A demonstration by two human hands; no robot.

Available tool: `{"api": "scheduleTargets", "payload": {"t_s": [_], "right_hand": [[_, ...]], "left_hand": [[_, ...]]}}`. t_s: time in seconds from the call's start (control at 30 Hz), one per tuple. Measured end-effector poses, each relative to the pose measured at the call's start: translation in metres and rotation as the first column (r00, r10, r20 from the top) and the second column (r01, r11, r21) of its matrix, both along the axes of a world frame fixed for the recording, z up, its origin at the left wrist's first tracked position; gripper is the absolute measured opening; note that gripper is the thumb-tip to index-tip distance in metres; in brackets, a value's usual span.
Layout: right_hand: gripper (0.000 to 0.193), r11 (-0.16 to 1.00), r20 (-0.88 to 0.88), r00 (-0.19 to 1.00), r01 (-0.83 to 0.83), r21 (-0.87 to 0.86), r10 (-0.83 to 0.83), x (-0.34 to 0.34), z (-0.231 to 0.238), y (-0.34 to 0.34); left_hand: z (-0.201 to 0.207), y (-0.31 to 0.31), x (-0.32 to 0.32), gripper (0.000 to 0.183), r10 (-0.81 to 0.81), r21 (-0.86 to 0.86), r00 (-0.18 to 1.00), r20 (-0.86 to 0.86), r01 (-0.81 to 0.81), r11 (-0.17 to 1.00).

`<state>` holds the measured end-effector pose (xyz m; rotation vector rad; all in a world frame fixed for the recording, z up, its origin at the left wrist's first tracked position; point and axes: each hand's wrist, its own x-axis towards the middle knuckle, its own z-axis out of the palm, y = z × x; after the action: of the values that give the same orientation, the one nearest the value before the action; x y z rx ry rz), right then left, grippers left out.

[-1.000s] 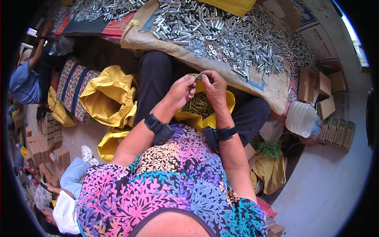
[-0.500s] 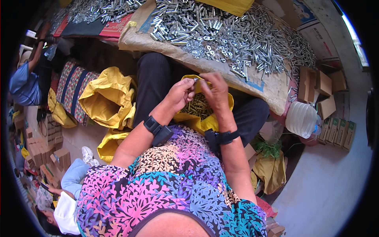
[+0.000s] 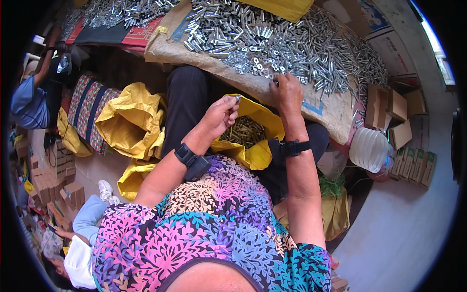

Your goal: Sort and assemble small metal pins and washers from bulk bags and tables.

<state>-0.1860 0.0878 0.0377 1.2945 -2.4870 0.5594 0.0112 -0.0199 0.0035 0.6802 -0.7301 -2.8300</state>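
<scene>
My left hand [image 3: 222, 116] is closed above the yellow sack between my knees, pinching a small metal bolt [image 3: 238, 98] whose end shows past the thumb and finger. My right hand [image 3: 288, 93] is at the front edge of the covered table, just beside a spread of flat washers [image 3: 260, 68]. Its fingers are curled together, and what they hold, if anything, is hidden. Behind the washers lies a broad heap of silver bolts [image 3: 311, 46]. Brass-coloured pieces [image 3: 247, 132] partly fill the open yellow sack [image 3: 258, 158].
Another open yellow sack [image 3: 134, 114] stands at my left beside a patterned bag [image 3: 87, 114]. A clear plastic jug [image 3: 368, 150], open cardboard boxes [image 3: 377, 104] and several slim boxes [image 3: 413, 165] are at the right. Two people are at the left, one in a blue shirt [image 3: 31, 104].
My right hand has left my left hand and moved right and away to the table edge by the washers. My left hand stays above the sack with the bolt.
</scene>
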Motion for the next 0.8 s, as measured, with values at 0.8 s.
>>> {"api": "scheduleTargets", "payload": {"t_s": [0.8], "right_hand": [[0.018,0.87,0.566,0.671,-0.28,-0.405,0.479,0.081,0.011,0.014]], "left_hand": [[-0.003,-0.001,0.005,0.011,-0.169,0.071,0.985,0.021,0.167,0.983]]}}
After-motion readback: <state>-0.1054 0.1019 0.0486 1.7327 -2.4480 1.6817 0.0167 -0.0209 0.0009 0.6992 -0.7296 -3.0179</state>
